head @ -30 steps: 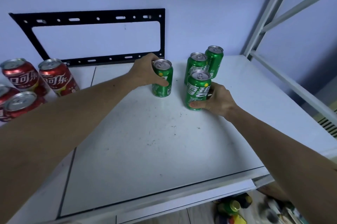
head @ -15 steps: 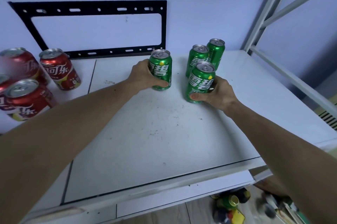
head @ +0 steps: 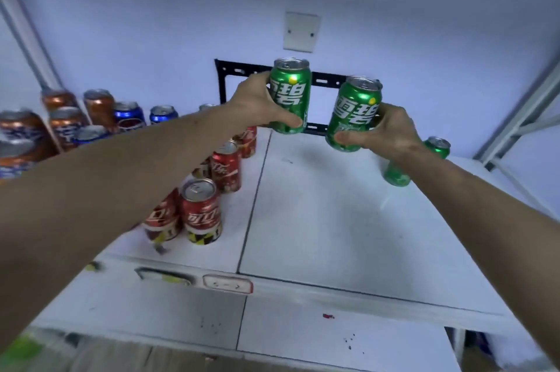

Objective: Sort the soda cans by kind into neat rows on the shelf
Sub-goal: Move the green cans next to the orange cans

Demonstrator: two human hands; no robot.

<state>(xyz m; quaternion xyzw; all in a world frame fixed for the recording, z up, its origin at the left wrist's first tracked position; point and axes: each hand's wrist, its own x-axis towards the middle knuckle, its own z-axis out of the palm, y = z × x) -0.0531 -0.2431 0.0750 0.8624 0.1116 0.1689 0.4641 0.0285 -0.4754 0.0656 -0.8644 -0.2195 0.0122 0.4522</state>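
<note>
My left hand grips a green soda can upright, lifted above the white shelf. My right hand grips a second green can, tilted a little, also off the shelf. Behind my right wrist two more green cans stand on the shelf, one at the back and one half hidden. Red cola cans stand in a line left of the shelf's seam. Farther left are blue cans and orange cans.
A black metal bracket leans on the back wall behind the held cans. A white frame post rises at the right edge. The shelf's front lip carries a label holder.
Both hands have lifted their green cans off the shelf and raised them. The view has swung left, so the red, blue and orange cans now show.
</note>
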